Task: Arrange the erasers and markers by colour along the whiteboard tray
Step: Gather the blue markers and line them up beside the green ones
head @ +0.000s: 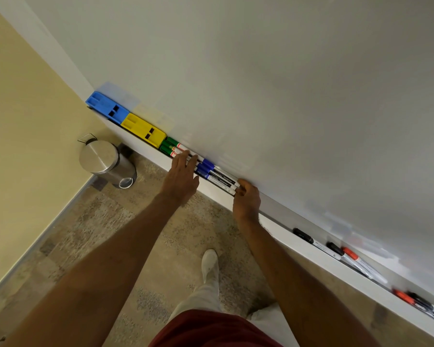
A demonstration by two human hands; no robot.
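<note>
A blue eraser [107, 108] and a yellow eraser [143, 130] lie end to end at the left end of the whiteboard tray [311, 249]. Beside them lie green-capped markers [169, 146], then blue-capped markers [216, 175]. My left hand [182, 177] rests flat, fingers spread, on the white barrels of the green markers. My right hand [246, 199] has its fingertips pressed against the right ends of the blue markers. Further right in the tray lie black-capped markers [316, 242], a red-capped marker [361, 264], and a mixed red and black pile [421, 304].
A steel pedal bin [105, 162] stands on the floor below the tray's left end, by the yellow wall. The whiteboard [286, 83] rises behind the tray. My white shoe [209, 261] is on the speckled floor.
</note>
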